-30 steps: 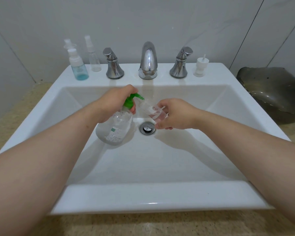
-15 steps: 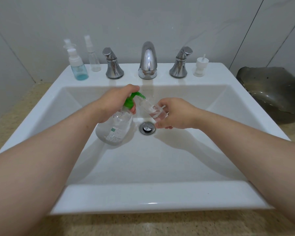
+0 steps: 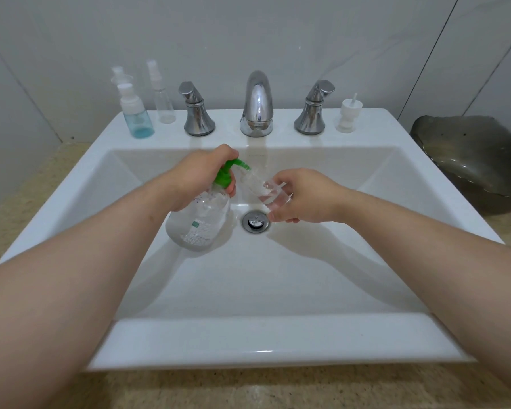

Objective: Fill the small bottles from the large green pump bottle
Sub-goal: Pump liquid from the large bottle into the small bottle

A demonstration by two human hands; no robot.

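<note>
Over the basin, my left hand (image 3: 199,175) grips the neck and green pump head of the large clear pump bottle (image 3: 201,222), which leans to the right. Its green nozzle meets the open mouth of a small clear bottle (image 3: 261,188), tilted toward it and holding some clear liquid. My right hand (image 3: 300,196) holds that small bottle by its lower end. On the sink's back ledge at the left stand a small bottle with blue liquid (image 3: 135,115) and a slim clear spray bottle (image 3: 161,97). A loose white spray cap (image 3: 348,115) stands on the ledge at the right.
The white sink (image 3: 248,338) has a chrome drain (image 3: 255,221) just below my hands. A chrome spout (image 3: 257,104) and two chrome handles line the back ledge. A dark metal dish (image 3: 469,154) lies on the beige counter to the right.
My left hand's fingers sit a little higher on the pump head; both hands and the two bottles have shifted slightly up and away from me. The bottles stay joined at the nozzle.
</note>
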